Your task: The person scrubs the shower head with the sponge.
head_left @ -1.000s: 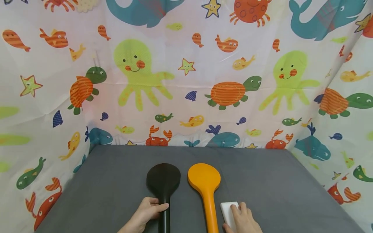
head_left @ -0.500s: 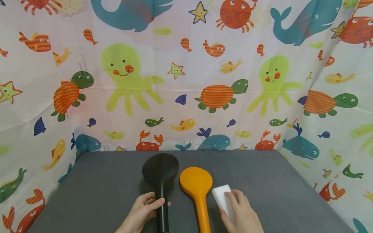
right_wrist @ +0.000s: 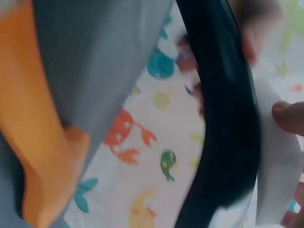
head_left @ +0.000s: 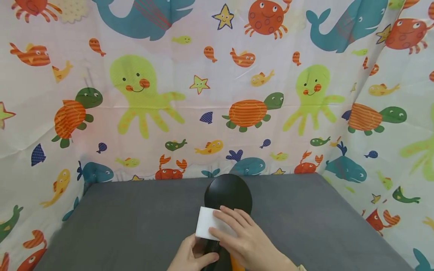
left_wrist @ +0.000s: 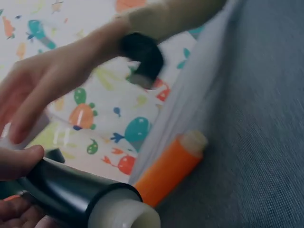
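In the head view my left hand [head_left: 194,256] grips the handle of a black round-headed paddle [head_left: 228,192], tilted above the table. My right hand [head_left: 244,241] holds a white sponge block [head_left: 206,223] in front of the paddle's neck. The right wrist view has the sponge [right_wrist: 278,171] lying along the black paddle [right_wrist: 228,118], seemingly touching it. An orange paddle of similar shape [right_wrist: 35,118] is mostly hidden behind the black one in the head view. The left wrist view shows the black handle's pale, hollow end [left_wrist: 126,213] near the orange handle [left_wrist: 168,168].
A grey cloth-covered table [head_left: 135,222] lies below. Behind it and along both sides hangs a white curtain [head_left: 183,124] printed with sea animals. A dark band [left_wrist: 142,57] is on the right wrist.
My left hand has lifted the black paddle and brought it right, over the orange one. The right hand has picked up the sponge and carried it left to the black paddle.
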Demonstrator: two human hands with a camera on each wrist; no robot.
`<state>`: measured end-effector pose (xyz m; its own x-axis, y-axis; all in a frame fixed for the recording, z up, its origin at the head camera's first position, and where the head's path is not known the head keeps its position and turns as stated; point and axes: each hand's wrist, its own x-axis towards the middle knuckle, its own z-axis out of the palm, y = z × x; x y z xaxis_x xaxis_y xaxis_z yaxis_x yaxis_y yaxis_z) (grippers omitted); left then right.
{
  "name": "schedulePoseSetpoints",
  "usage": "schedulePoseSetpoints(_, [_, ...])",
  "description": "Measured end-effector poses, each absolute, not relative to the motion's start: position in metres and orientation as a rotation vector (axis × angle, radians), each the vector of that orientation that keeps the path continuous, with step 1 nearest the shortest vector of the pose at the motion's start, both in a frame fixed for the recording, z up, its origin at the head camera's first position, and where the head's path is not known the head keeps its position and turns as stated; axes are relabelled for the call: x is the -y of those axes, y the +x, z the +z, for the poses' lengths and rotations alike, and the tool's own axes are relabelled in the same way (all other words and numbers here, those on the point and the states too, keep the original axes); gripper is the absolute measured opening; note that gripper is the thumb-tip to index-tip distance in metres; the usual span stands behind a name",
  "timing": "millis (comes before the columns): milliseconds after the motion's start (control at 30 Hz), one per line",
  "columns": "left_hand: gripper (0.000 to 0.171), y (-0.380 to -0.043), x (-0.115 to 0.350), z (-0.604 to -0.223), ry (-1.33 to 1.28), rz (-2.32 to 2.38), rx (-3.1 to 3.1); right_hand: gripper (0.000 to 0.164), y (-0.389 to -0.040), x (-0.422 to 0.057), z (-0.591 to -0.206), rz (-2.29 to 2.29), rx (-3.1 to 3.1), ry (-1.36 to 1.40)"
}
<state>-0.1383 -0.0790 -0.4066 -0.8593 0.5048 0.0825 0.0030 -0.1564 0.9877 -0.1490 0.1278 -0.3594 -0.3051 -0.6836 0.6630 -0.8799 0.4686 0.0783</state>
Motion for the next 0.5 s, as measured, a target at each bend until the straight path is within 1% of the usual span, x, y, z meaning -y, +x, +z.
schedulePoseSetpoints(100, [0.048, -0.136, 0.077, -0.409, 0.549, 2.077, -1.754, 0.034, -0.163, -0.133, -0.349, 0.435, 2.049, 1.16])
schedulePoseSetpoints(200, [0.046, -0.135, 0.074, -0.409, 0.549, 2.061, -1.775, 0.039, -0.175, -0.141, -0.341, 0.539, 2.055, 0.916])
schedulePoseSetpoints(300, [0.044, -0.135, 0.072, -0.408, 0.561, 2.039, -1.833, 0.045, -0.178, -0.146, -0.341, 0.603, 2.093, 0.719])
schedulePoseSetpoints(367, [0.044, -0.135, 0.072, -0.408, 0.577, 2.035, -1.865, 0.045, -0.175, -0.146, -0.346, 0.597, 2.085, 0.716])
schedulePoseSetpoints(400, [0.044, -0.135, 0.072, -0.408, 0.581, 2.039, -1.873, 0.044, -0.172, -0.144, -0.35, 0.583, 2.068, 0.763])
schedulePoseSetpoints(500, [0.046, -0.135, 0.074, -0.407, 0.585, 2.051, -1.911, 0.039, -0.159, -0.135, -0.363, 0.487, 1.999, 1.027])
